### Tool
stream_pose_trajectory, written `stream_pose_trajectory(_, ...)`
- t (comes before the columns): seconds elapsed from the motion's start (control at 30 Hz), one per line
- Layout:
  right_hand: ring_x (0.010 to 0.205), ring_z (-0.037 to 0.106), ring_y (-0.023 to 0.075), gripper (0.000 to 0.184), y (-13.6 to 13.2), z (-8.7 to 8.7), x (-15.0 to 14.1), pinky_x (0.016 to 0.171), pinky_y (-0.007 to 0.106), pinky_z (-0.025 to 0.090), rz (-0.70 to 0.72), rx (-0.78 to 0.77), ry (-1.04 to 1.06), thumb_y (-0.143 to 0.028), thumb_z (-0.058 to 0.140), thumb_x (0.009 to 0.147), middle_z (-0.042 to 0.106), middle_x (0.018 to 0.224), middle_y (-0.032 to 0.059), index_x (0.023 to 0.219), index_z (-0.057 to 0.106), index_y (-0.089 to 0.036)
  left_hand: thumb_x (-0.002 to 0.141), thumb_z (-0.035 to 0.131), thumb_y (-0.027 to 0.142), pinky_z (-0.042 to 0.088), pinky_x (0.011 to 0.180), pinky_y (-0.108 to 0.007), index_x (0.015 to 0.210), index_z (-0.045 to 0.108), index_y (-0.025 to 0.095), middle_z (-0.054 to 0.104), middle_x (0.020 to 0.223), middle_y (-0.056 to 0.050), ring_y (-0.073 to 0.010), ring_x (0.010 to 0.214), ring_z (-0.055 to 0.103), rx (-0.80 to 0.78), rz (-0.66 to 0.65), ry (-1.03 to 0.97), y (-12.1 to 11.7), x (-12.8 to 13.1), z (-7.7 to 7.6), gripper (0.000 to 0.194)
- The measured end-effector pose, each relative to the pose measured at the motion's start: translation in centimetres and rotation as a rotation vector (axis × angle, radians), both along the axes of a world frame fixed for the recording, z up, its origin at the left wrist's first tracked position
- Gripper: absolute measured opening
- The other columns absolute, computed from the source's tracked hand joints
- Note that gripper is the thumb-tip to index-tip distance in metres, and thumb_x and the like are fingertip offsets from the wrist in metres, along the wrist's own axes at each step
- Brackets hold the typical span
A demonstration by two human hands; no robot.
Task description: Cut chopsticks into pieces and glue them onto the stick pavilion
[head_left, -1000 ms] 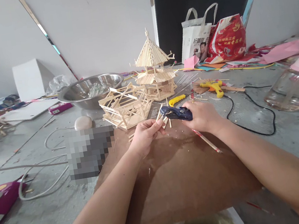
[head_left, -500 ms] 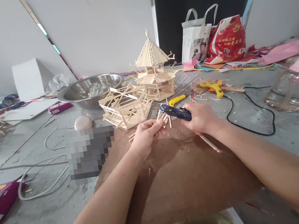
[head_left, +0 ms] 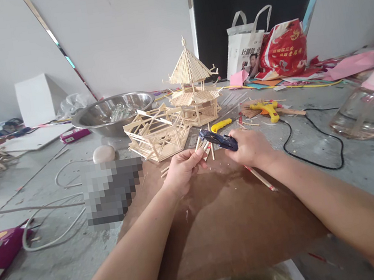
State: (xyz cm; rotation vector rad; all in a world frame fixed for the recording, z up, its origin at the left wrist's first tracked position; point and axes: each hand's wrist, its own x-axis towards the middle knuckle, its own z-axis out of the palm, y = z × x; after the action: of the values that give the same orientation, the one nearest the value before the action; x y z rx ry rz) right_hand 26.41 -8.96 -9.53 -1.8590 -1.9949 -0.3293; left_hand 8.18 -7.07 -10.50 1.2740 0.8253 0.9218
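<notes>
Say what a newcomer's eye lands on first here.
Probably the pale wooden-stick pagoda model with a pointed roof, standing beyond the hands near the middle. Next, the shiny round steel basin behind and left of it, and the bright red printed bag at back right. Closer in, the right hand grips a dark blue hand tool.

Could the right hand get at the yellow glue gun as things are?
Probably: the yellow glue gun lies beyond the right hand with nothing tall between them, though that hand would likely have to put down the dark blue tool first.
</notes>
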Motion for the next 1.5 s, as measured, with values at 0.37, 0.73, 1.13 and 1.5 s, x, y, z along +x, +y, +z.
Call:
stream_pose_trajectory(0.37, 0.066, 0.057, 0.0193, 0.022, 0.4, -0.2, 1.1, 0.051, 0.025, 0.03, -0.103, 0.062, 0.103, -0.037, 0.045, 0.067, 0.063, 0.071, 0.0033, 0.076, 0.056, -0.021, 0.067, 0.055, 0.04, 0.011, 0.036, -0.019, 0.066, 0.057, 0.011, 0.058, 0.053, 0.0, -0.0001, 0.034, 0.024, 0.006, 0.012, 0.054, -0.1, 0.2, -0.4, 0.028)
stream_pose_trajectory(0.73, 0.07, 0.057, 0.0203, 0.02, 1.2, -0.8, 1.7, 0.055, 0.027, 0.033, -0.072, 0.003, 0.168, -0.036, 0.045, 0.068, 0.064, 0.073, 0.0033, 0.078, 0.055, -0.022, 0.073, 0.047, 0.04, 0.018, 0.038, -0.017, 0.085, 0.055, 0.013, 0.064, 0.068, -0.005, -0.0016, 0.037, 0.03, -0.055, 0.002, 0.018, 0.2, 0.2, -0.4, 0.03)
stream_pose_trajectory(1.13, 0.076, 0.056, 0.0201, 0.024, 1.1, -0.8, 1.8, 0.057, 0.027, 0.036, 0.055, -0.038, 0.134, -0.032, 0.047, 0.068, 0.063, 0.085, 0.0039, 0.089, 0.053, -0.021, 0.069, 0.054, 0.037, 0.017, 0.038, -0.017, 0.085, 0.059, 0.016, 0.06, 0.068, 0.0, -0.0003, 0.038, 0.028, 0.102, -0.031, 0.13, -0.1, 0.4, -0.7, 0.027)
stream_pose_trajectory(1.5, 0.079, 0.055, 0.0225, 0.04, 0.7, -0.5, 1.5, 0.062, 0.029, 0.038, 0.107, 0.087, 0.01, -0.036, 0.054, 0.062, 0.061, 0.087, 0.0074, 0.098, 0.051, -0.017, 0.073, 0.048, 0.043, 0.015, 0.038, -0.017, 0.096, 0.059, 0.015, 0.061, 0.067, -0.003, -0.0008, 0.038, 0.025, 0.084, -0.138, 0.206, -0.7, 0.2, -0.2, 0.038)
